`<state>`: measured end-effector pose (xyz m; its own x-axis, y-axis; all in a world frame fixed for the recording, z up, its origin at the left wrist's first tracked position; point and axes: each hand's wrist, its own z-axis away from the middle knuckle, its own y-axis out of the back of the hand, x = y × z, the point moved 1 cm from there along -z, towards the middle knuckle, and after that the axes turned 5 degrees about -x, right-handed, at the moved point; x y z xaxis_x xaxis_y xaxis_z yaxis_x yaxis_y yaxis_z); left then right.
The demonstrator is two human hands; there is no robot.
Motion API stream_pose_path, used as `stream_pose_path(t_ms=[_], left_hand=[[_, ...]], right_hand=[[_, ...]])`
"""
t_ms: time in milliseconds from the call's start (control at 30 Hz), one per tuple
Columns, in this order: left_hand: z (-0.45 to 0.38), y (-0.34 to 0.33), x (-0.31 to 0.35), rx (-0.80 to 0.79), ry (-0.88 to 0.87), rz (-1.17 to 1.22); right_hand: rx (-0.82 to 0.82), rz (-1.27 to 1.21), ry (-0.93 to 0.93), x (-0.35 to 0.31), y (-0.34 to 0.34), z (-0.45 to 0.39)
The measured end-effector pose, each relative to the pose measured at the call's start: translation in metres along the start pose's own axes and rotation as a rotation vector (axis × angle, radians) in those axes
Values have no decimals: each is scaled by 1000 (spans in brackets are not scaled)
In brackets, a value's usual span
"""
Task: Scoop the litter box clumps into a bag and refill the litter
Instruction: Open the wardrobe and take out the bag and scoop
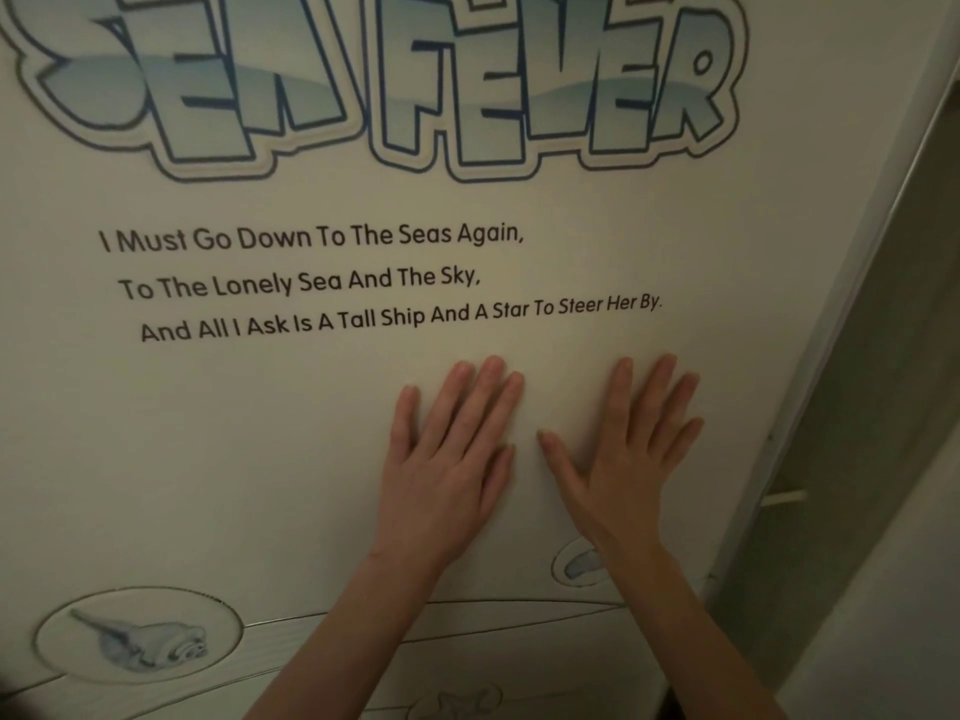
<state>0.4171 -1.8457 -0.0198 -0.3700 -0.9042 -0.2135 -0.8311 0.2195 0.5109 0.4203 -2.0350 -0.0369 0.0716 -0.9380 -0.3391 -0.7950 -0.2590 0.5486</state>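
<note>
Left hand [447, 459], right hand [631, 454] flat on white panel [260, 459], centre frame, just beside each other. Fingers straight, slightly spread. "SEA FEVER" lettering [374, 80] above.

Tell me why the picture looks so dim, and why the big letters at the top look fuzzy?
Head view: the light is low and yellowish, no glare; the big "SEA FEVER" letters are soft and bent by the wide lens; the poem lines read sharply; the left hand and right hand lie flat on the panel, casting hardly any shadow.
</note>
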Motion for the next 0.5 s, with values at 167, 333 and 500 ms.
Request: stream_pose_path(t_ms=[167, 333, 500], left_hand=[[6, 3, -6, 18, 26, -10], [11, 5, -16, 24, 50, -21], [19, 6, -27, 47, 80, -31]], right_hand=[[22, -5, 7, -11, -3, 6], [27, -19, 22, -23, -5, 10], [41, -26, 96, -31, 1, 19]])
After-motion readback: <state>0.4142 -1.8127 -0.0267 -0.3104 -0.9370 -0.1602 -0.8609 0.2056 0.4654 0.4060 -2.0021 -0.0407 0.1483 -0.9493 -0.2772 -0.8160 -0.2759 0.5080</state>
